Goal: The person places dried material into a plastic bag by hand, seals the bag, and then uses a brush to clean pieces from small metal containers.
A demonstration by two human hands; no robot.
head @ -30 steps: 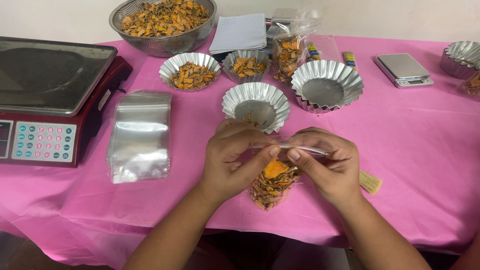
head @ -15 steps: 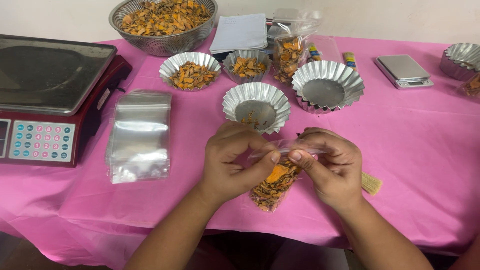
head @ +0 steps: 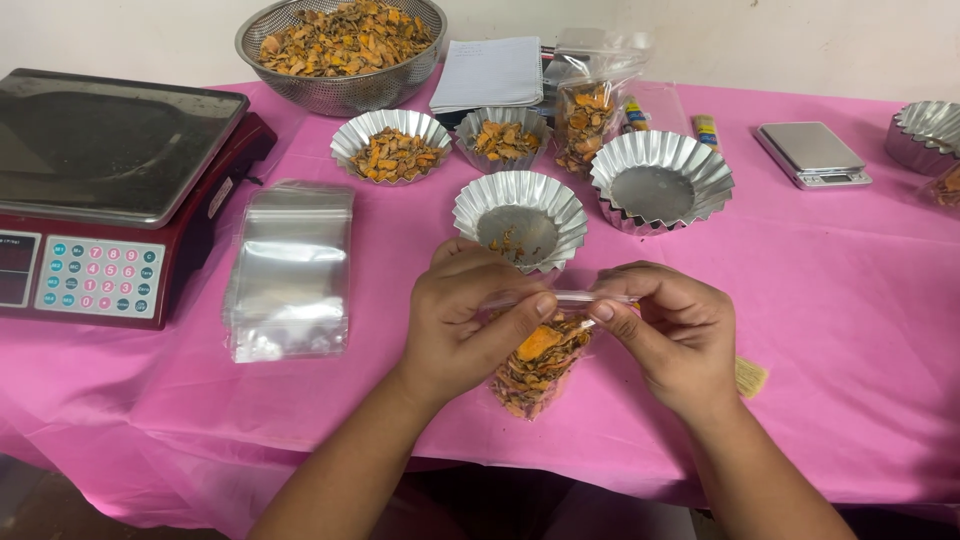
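A small clear zip bag (head: 538,365) filled with orange and brown dried pieces lies on the pink tablecloth (head: 830,330) near the front edge. My left hand (head: 470,315) pinches the bag's top strip at its left end, thumb and forefinger pressed together. At the strip's right end my right hand (head: 665,330) pinches the same top edge. Both hands hold the bag's mouth stretched between them. Just behind the hands stands a fluted foil cup (head: 520,208) with a few scraps in it.
A red weighing scale (head: 100,190) stands at the left, a stack of empty clear bags (head: 290,270) beside it. Behind are a metal colander (head: 340,45) of dried pieces, two filled foil cups (head: 392,148), an empty one (head: 660,180), a filled bag (head: 590,120), a notepad (head: 492,72), a small scale (head: 812,152).
My fingers have slid along the bag's top strip; the left thumb and forefinger now press nearer the middle. The bag itself has stayed in place.
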